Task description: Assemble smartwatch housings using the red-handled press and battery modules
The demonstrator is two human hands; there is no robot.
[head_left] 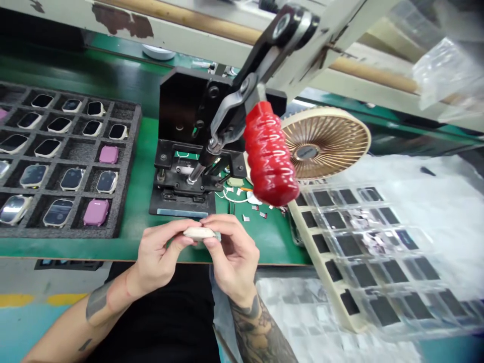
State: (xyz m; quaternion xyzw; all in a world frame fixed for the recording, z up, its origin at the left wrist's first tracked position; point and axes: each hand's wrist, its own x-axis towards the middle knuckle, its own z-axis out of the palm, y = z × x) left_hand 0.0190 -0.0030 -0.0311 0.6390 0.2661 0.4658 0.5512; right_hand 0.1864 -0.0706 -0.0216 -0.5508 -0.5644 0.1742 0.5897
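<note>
Your left hand [159, 254] and right hand [236, 254], pinched nearly closed, grip a small pale case [199, 233] between them above the near edge of the green surface [272, 247]. Just beyond it stands a black press [181, 202] with a red handle [270, 156], a foam tray [127, 169] to its left and a round fan [333, 143] behind, right.

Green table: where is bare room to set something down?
On the green table, a strip between the foam tray and the black press is bare; another lies right of the right hand. Crowded: below the red handle, among small parts.
</note>
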